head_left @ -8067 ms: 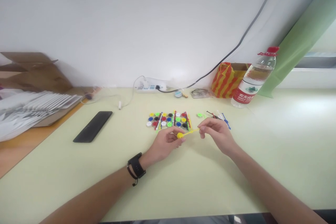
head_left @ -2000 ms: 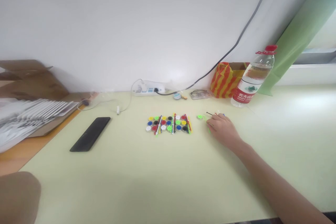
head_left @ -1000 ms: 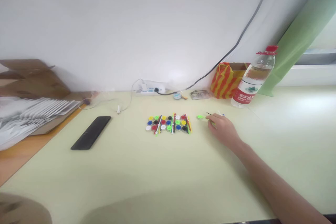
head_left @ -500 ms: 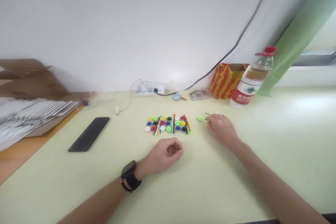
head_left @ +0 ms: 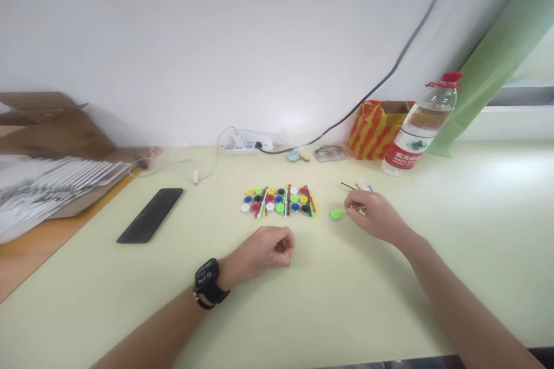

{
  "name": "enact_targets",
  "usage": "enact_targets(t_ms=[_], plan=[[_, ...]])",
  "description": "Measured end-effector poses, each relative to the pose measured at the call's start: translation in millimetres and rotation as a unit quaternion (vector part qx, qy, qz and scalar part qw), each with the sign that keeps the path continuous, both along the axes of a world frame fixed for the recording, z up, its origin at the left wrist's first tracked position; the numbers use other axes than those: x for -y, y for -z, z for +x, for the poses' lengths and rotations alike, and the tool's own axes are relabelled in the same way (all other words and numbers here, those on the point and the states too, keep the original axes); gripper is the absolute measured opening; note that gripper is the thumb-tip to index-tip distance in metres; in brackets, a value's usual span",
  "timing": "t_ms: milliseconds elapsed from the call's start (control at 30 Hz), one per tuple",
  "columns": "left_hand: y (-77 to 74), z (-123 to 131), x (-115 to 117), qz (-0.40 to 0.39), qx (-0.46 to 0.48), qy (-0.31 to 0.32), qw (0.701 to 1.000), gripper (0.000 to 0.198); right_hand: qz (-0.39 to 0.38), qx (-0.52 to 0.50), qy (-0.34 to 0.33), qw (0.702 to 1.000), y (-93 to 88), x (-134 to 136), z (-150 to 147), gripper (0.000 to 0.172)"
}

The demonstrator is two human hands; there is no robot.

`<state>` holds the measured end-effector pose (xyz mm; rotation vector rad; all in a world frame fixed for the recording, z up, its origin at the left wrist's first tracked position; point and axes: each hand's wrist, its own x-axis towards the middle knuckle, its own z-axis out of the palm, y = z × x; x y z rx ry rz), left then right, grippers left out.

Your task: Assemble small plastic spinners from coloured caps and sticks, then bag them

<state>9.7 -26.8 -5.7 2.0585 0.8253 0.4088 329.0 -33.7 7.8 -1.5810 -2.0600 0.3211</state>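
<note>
My right hand (head_left: 374,216) pinches a thin green stick (head_left: 345,211) beside a round green-topped disc (head_left: 334,215). Whether the stick and disc are joined I cannot tell. Just behind that hand, several thin sticks (head_left: 346,185) in black, red, white and blue lie on the table. My left hand (head_left: 270,249) rests curled on the table, fingertips pressed together, with nothing visible in it. In front of it are rows of coloured round discs (head_left: 270,199), with bundles of coloured sticks (head_left: 286,200) lying between and beside them.
On the left lie a black flat case (head_left: 150,215) and a carton with white packets (head_left: 69,181). A power strip (head_left: 246,148), glasses (head_left: 332,153), a striped bag (head_left: 373,130) and a water bottle (head_left: 418,127) line the wall.
My right hand has moved nearer and now holds the green stick; the green-topped disc has shifted toward me. My left hand's fingers have closed more tightly.
</note>
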Motion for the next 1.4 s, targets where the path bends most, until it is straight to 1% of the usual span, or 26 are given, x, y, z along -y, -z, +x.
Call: enact_targets(t_ms=[100,167,200,300,333,433,500,567,667,767,833,933,967,1033,1167,1267,1400], plan=[[0.1,-0.4,1.0,0.019,-0.004,-0.007,1.000,0.010,-0.050,-0.050,-0.060,0.996,-5.3,4.5,-7.6,0.015],[-1.1,0.5,3.2,0.059,-0.003,-0.018,0.998,0.011,-0.076,-0.072,-0.097,0.990,-5.1,8.2,-16.9,0.017],[-2.1,1.3,4.6,0.084,0.000,-0.017,0.996,0.015,-0.087,-0.083,-0.115,0.986,-4.1,10.3,-22.5,0.019],[-4.8,4.5,8.5,0.143,0.005,0.005,0.990,0.041,-0.112,-0.121,-0.168,0.972,1.1,17.0,-39.9,0.026],[-5.1,5.7,9.3,0.155,0.003,0.014,0.988,0.043,-0.118,-0.133,-0.183,0.967,3.1,19.1,-45.1,0.028],[-3.8,8.7,9.7,0.170,-0.005,0.023,0.985,0.026,-0.122,-0.157,-0.206,0.958,7.5,23.2,-55.7,0.026],[-1.7,9.6,8.5,0.164,0.004,0.017,0.986,0.018,-0.122,-0.167,-0.205,0.957,8.1,23.9,-58.4,0.023],[0.6,9.9,6.3,0.150,0.016,-0.007,0.989,0.015,-0.123,-0.183,-0.194,0.956,6.3,23.6,-58.7,0.020],[3.8,10.1,2.6,0.123,0.023,-0.058,0.990,0.018,-0.135,-0.222,-0.160,0.952,0.8,24.1,-58.9,0.024],[5.6,11.9,1.0,0.074,0.064,-0.093,0.991,0.022,-0.160,-0.280,-0.142,0.936,-3.7,27.6,-63.0,0.028],[4.8,14.2,2.6,0.035,0.108,-0.099,0.989,0.025,-0.168,-0.319,-0.154,0.920,-4.7,31.2,-68.3,0.028],[0.0,18.3,8.3,-0.012,0.148,-0.080,0.986,0.034,-0.169,-0.353,-0.185,0.902,-3.0,36.5,-77.5,0.025],[-2.1,19.5,10.4,-0.021,0.151,-0.070,0.986,0.035,-0.165,-0.350,-0.191,0.902,-1.9,37.7,-80.1,0.023],[-5.6,21.0,13.4,-0.024,0.151,-0.062,0.986,0.033,-0.154,-0.326,-0.193,0.912,0.8,38.8,-83.7,0.018],[-7.8,20.9,13.6,0.002,0.141,-0.082,0.987,0.025,-0.127,-0.274,-0.186,0.935,7.2,37.0,-84.4,0.014],[-6.4,19.3,11.4,0.007,0.139,-0.076,0.987,0.024,-0.122,-0.252,-0.185,0.942,10.5,35.2,-82.3,0.014],[-4.5,16.4,8.6,0.009,0.165,-0.075,0.983,0.022,-0.133,-0.240,-0.172,0.946,10.5,33.7,-79.6,0.019]])
